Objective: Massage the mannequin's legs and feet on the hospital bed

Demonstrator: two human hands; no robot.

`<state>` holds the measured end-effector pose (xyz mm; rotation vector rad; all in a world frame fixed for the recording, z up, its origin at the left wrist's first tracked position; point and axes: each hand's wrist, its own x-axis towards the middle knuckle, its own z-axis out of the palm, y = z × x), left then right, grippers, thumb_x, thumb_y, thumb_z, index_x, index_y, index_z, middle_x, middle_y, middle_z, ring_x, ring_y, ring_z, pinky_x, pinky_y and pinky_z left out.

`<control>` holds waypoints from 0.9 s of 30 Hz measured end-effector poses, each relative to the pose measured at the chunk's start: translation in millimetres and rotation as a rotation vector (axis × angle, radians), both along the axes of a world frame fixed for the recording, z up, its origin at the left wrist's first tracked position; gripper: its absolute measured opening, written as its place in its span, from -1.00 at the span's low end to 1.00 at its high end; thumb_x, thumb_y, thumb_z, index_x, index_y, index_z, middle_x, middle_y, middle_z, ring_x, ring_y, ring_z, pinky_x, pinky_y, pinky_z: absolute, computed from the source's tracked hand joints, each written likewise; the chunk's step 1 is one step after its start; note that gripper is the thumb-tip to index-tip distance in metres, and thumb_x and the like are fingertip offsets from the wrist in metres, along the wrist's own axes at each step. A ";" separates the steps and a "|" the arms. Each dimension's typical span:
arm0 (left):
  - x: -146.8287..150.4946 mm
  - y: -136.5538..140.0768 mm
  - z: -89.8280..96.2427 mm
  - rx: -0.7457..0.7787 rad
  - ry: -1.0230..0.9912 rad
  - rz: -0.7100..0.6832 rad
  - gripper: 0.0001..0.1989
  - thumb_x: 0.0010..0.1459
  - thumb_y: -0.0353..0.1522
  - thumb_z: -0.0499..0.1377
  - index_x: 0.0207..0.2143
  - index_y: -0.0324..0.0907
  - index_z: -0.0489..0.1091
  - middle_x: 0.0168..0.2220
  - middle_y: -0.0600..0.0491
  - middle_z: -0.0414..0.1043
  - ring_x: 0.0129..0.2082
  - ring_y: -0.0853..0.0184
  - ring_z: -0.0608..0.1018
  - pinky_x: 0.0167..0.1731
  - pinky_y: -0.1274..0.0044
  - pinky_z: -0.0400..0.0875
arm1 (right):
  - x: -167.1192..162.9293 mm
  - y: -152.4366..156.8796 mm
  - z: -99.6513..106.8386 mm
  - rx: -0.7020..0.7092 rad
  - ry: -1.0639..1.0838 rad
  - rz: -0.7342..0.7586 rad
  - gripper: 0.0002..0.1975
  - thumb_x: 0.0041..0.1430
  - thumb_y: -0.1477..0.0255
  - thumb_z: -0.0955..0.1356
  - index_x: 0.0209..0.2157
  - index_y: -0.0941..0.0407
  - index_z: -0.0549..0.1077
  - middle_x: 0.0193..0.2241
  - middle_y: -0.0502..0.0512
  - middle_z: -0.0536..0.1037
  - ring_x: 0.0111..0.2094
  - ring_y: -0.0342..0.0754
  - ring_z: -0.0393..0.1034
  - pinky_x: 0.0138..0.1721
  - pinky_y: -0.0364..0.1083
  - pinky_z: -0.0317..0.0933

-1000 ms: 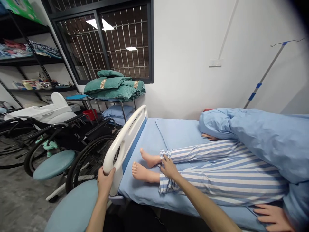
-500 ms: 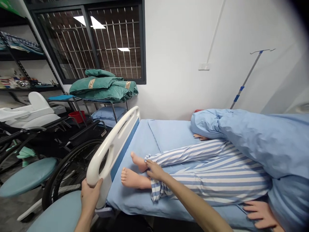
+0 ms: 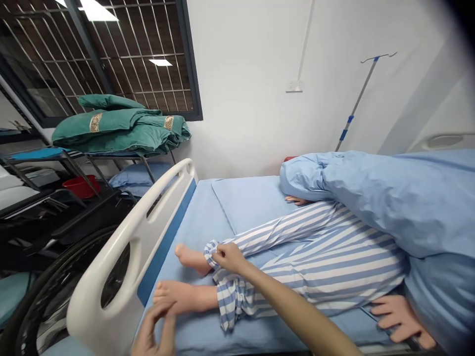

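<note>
A manikin lies on the bed in blue-and-white striped trousers, its two bare feet toward the footboard. My right hand is closed on the cuff of the far trouser leg, just above the far foot. Below the near foot, my left hand has its thumb and fingers apart. Its fingertips overlap the foot's edge; whether they touch it I cannot tell. Near my right forearm, the other cuff hangs bunched around the near ankle.
The white footboard rises at the left, beside a black wheelchair. A blue quilt covers the manikin's upper body, with a manikin hand at its edge. An IV pole and green bedding are farther back.
My left hand has let go of the footboard and moved right to the near foot. My right hand has closed on the far cuff. The view has shifted right and closer.
</note>
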<state>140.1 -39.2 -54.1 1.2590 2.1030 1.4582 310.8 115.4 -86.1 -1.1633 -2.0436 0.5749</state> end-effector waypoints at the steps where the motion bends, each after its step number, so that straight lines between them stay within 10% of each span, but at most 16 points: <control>1: 16.5 13.2 10.3 0.017 -0.021 -0.070 -0.75 -0.13 -0.14 0.03 -0.45 -0.09 0.31 -0.40 0.05 0.42 -0.29 0.20 0.43 -0.24 0.42 0.33 | -0.4 9.4 3.0 -0.026 0.057 -0.030 -0.72 0.02 0.38 0.22 -0.70 0.15 0.17 -0.73 -0.12 0.13 -0.62 -0.25 0.03 -0.55 -0.23 -0.10; 6: 72.3 110.9 29.0 0.021 -0.120 -0.371 -0.71 -0.02 -0.20 -0.04 -0.68 -0.15 0.19 -0.64 0.11 0.29 -0.52 0.39 0.36 -0.45 0.56 0.29 | -0.2 58.0 2.7 -0.091 0.309 -0.147 -0.65 0.01 0.33 0.20 -0.75 0.15 0.08 -0.75 -0.14 0.00 -0.65 -0.27 -0.06 -0.59 -0.24 -0.14; 12: 98.5 202.7 -29.1 0.038 -0.401 -0.314 -0.64 0.01 -0.20 -0.05 -0.73 -0.13 -0.06 -0.76 0.23 -0.09 -0.69 0.52 0.08 -0.63 0.60 0.07 | 8.2 73.8 -34.1 -0.172 0.281 -0.118 -0.58 0.10 0.25 0.13 -0.74 0.15 0.16 -0.74 -0.11 0.09 -0.62 -0.24 -0.01 -0.58 -0.23 -0.10; 19: 98.5 210.7 -62.7 -0.058 0.025 -0.469 -0.58 0.11 -0.19 -0.18 -0.68 -0.20 0.19 -0.67 0.12 0.19 -0.58 0.45 0.22 -0.53 0.58 0.03 | 22.4 85.0 -27.6 -0.175 0.295 -0.068 -0.55 0.14 0.21 0.09 -0.72 0.16 0.15 -0.71 -0.09 0.07 -0.62 -0.25 -0.01 -0.59 -0.22 -0.13; 27: 116.0 212.0 -56.6 -0.129 0.195 -0.449 -0.66 0.02 -0.28 -0.04 -0.76 -0.19 0.08 -0.74 0.19 -0.02 -0.65 0.50 0.06 -0.57 0.57 -0.08 | 60.4 97.4 -31.8 -0.184 0.258 -0.141 -0.57 0.10 0.23 0.13 -0.74 0.14 0.04 -0.73 -0.10 -0.03 -0.64 -0.26 -0.08 -0.59 -0.22 -0.15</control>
